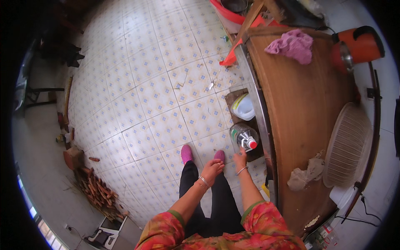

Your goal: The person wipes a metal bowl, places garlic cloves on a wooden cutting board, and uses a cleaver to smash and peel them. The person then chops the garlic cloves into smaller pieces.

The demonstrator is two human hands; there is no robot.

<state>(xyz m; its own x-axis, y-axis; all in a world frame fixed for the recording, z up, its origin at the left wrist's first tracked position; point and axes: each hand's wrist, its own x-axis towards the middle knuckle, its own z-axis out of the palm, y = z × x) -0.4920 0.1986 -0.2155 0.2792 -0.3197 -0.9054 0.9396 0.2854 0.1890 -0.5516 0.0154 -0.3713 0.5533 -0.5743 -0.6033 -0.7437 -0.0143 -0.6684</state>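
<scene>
A clear plastic bottle [237, 132] with a red cap and a white handle stands on the floor beside the wooden table. The fingers of my right hand [240, 159] are at its handle; whether they close around it is hard to tell. My left hand [213, 171] hovers in front of my legs, fingers loosely curled and holding nothing visible. Just past the bottle sits a white plastic jug [245, 107] with a yellow-green label, partly under the table edge.
The wooden table [300, 103] on the right bears a pink cloth [292, 47], an orange kettle [356, 48], a ribbed plastic basket [348, 147] and a crumpled plastic bag [306, 175]. Split firewood [98, 189] lies along the left wall. Tiled floor [150, 93] stretches ahead.
</scene>
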